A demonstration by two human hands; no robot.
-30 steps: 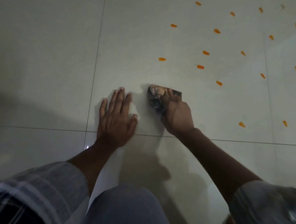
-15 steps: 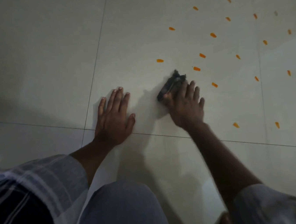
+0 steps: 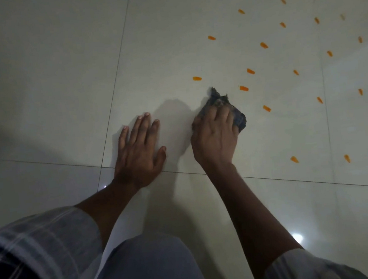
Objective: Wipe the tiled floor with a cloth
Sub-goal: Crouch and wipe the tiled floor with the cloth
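Across the whole frame spreads the tiled floor (image 3: 58, 73), pale and glossy, cut by thin grout lines (image 3: 115, 76) that cross near the lower left of centre, with a small glare spot toward the lower right. Along the bottom edge sit the person's bent knee (image 3: 146, 268) in grey cloth and a checked sleeve (image 3: 41, 240) at the lower left. Near the middle of the frame the left hand (image 3: 139, 151) lies flat and spread wide on the tile, holding nothing and seemingly bracing the body. Just to its right, apart from it, the right hand (image 3: 214, 136) presses palm-down on the cloth (image 3: 237, 115), a small dark crumpled wad whose frayed end pokes out above the fingers toward the upper right; the fingers curl over it and pin it to the floor. Scattered over the upper right and right side of the frame are many small orange marks (image 3: 244, 88), whether smears or crumbs is too small to tell; the nearest one lies just beyond the cloth's tip, not yet touched. By my judgement the wiping step is under way, with the stretch by the hands looking clean and the marked stretch not yet dealt with. A sensible next move would be to push the cloth up and right under steady downward pressure, taking the closest mark first, with the wad kept bunched so it does not slip out from under the palm. No containers show anywhere in view, so nothing can be said of contents.
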